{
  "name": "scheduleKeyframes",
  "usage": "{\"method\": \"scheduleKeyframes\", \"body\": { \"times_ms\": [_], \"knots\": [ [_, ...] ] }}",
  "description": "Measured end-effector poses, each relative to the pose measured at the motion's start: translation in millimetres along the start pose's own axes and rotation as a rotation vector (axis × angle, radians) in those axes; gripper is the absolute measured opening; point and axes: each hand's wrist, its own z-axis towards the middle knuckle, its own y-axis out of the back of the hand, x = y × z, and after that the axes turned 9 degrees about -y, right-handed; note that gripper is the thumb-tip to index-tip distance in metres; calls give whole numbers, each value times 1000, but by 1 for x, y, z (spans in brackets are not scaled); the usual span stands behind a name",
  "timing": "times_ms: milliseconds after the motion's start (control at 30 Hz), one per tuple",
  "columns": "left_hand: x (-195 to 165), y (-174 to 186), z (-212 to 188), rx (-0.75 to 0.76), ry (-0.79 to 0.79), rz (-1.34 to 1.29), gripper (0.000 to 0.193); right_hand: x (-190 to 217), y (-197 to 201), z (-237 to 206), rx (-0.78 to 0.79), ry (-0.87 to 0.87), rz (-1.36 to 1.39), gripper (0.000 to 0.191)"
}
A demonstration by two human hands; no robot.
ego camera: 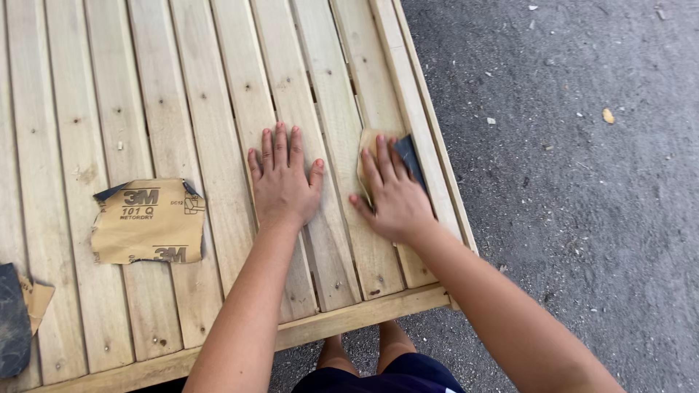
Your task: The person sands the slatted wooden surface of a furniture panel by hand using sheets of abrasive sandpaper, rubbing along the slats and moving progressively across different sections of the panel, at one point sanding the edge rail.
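The small piece of sandpaper (378, 149) is pressed flat under the right hand (393, 196), fingers slightly apart and extended over it, near the right edge of the slatted wooden panel (218, 109). For a good pass, pressure is best kept even across the palm and fingers, strokes run along the grain of the slat, and the paper kept from curling at its dark folded corner. The left hand (282, 182) is laid flat on the neighbouring slats, fingers spread, holding nothing; the panel is steadied by it. The sandpaper piece is tan-backed with a dark grit face showing at one turned edge. A larger torn sheet (149, 222), tan side up, is left lying well apart to the left, and another scrap (18, 316) at the far left edge. Asphalt ground (582, 182) is seen beyond.
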Motion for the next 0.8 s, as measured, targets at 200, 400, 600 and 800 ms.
{"method": "scheduleKeyframes", "body": {
  "times_ms": [200,400,600,800],
  "knots": [
    [2,-3,1,22,21,-27,72,12,15,92,-84,-118,-3,78],
    [3,-9,-5,-13,-5,-21,73,1,-7,-10,-24,-38,-67,78],
    [3,-11,-4,-30,-18,19,74,-7,-25,-62,11,21,-58,84],
    [4,-10,0,8,22,-16,73,1,5,64,-32,-9,-33,88]
  ]
}}
